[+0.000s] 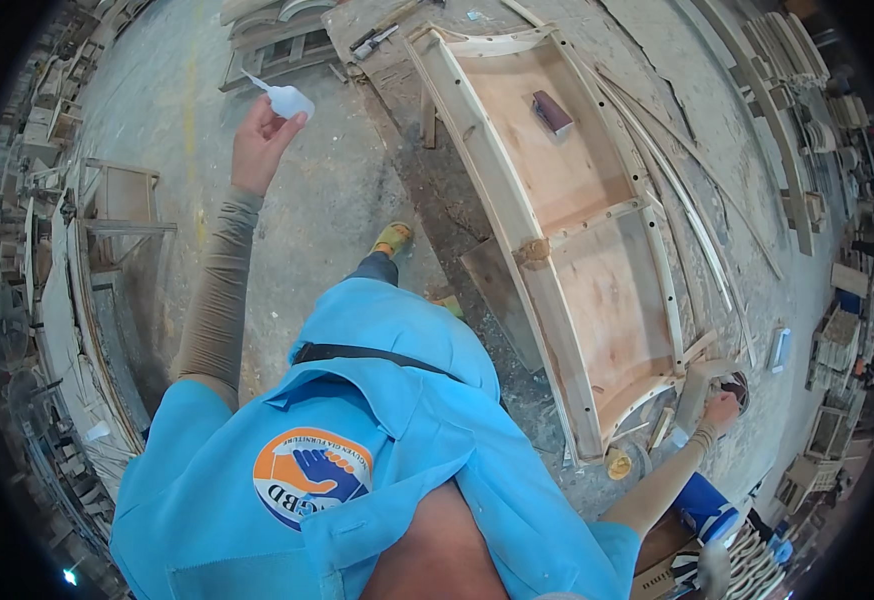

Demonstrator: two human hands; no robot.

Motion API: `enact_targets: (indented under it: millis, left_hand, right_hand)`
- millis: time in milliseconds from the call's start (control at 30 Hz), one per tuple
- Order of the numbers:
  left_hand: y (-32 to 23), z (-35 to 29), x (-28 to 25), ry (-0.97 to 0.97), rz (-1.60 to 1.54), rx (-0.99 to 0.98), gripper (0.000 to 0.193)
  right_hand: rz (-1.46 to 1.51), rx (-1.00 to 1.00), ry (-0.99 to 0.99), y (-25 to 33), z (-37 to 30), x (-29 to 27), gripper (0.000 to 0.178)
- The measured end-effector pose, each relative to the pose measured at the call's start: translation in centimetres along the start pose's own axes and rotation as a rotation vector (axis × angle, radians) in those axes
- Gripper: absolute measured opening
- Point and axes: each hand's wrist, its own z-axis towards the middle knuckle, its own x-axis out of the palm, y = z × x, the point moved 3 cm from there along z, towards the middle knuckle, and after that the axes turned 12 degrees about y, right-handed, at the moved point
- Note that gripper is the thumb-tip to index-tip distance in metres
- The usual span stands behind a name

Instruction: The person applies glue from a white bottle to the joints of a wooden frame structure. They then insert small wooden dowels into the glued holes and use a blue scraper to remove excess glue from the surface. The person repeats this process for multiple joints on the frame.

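Observation:
My left hand [265,145] is raised out to the left, closed on a small white squeeze bottle [292,102] whose thin nozzle points up and left. Far to the right, my right hand [722,411] is at the mouth of a pale container [695,393] with dark contents. Its fingers look curled; whatever they hold is too small to make out. Between my arms lies a long curved wooden frame [517,235] with plywood panels and dark holes along its edge. A brown and grey block [552,113] rests on its far panel.
The frame lies on a worn workbench [382,75] with tools at its far left corner. Loose wood strips [702,250] lie along its right side. A yellow roll [618,463] and a blue container [705,508] are near my right forearm. Stacked wooden parts [282,40] stand beyond my left hand.

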Motion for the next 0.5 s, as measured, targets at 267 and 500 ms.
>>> enact_targets:
  millis: [267, 500]
  left_hand:
    - [2.2, 3.8, 2.2, 0.180, -0.081, -0.011, 0.038]
    - [4.1, 5.2, 1.9, 0.360, -0.160, 0.025, 0.040]
  right_hand:
    - [0.912, -0.296, -0.113, 19.4, -12.4, -9.3, 0.009]
    - [1.158, -0.384, -0.102, 40.4, -23.0, -13.4, 0.004]
